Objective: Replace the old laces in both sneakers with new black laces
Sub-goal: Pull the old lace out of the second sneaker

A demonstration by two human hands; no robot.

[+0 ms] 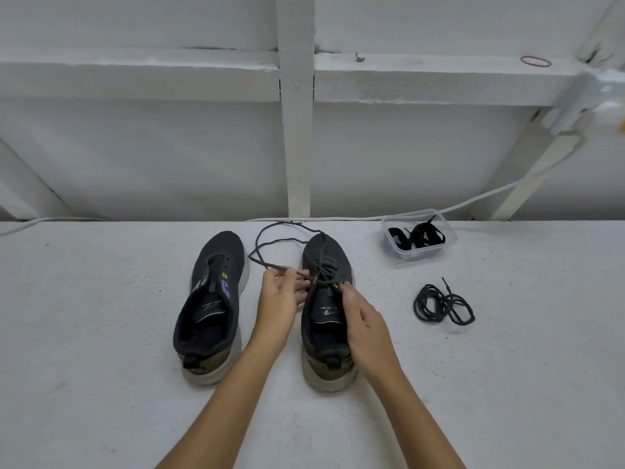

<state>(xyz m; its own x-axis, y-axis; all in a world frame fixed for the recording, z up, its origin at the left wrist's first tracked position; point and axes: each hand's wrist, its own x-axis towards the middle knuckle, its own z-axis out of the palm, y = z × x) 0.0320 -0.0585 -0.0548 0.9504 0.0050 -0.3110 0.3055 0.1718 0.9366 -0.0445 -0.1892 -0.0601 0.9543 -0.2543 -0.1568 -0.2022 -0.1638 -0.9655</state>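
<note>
On the pale table (101, 333), the left sneaker (211, 306) stands with no lace in its eyelets, toe pointing away, just left of the left hand (279, 299). That hand pinches the old lace (267, 245), whose slack loops out beyond the fingers toward the table's far edge. The lace runs into the right sneaker (326, 313), which sits between the two hands, still partly laced. The right hand (363, 316) rests at the shoe's right eyelets, fingertips pinching the lace there. Further right, well apart from the hands, a coiled black lace (441, 304) lies loose, and beyond it a clear plastic tub (417, 236) holds flat black laces (419, 233)
</note>
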